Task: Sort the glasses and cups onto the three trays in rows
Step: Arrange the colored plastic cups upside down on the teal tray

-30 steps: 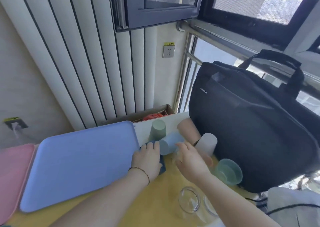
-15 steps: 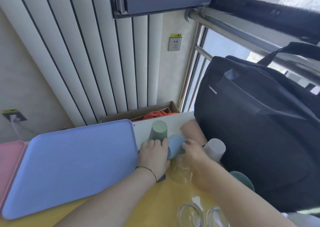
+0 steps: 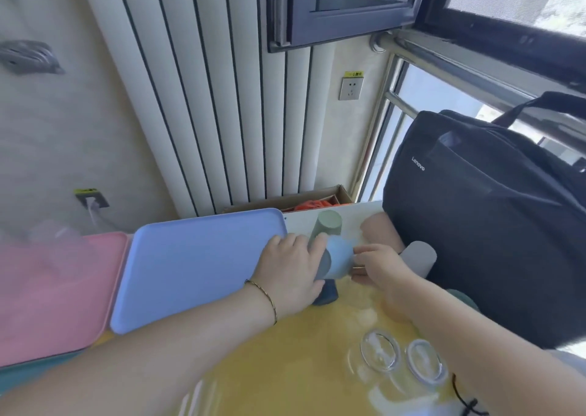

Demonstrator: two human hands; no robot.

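The blue cup (image 3: 341, 255) is tipped sideways beside the blue tray (image 3: 196, 266). The left hand (image 3: 290, 271) curls round its rim and the right hand (image 3: 382, 268) pinches its base. It is probably light, stiff plastic, so take hold of it by the wall.

**Operator A:** Report left hand status.

**Operator B:** I read my left hand (image 3: 290, 269) palm down, its bare forearm entering from the lower left. The fingers are curled over one end of the light blue cup (image 3: 341, 255).

**Operator A:** And the right?

**Operator B:** My right hand (image 3: 382, 268) reaches in from the lower right, thumb and fingertips pinching that cup's opposite end.
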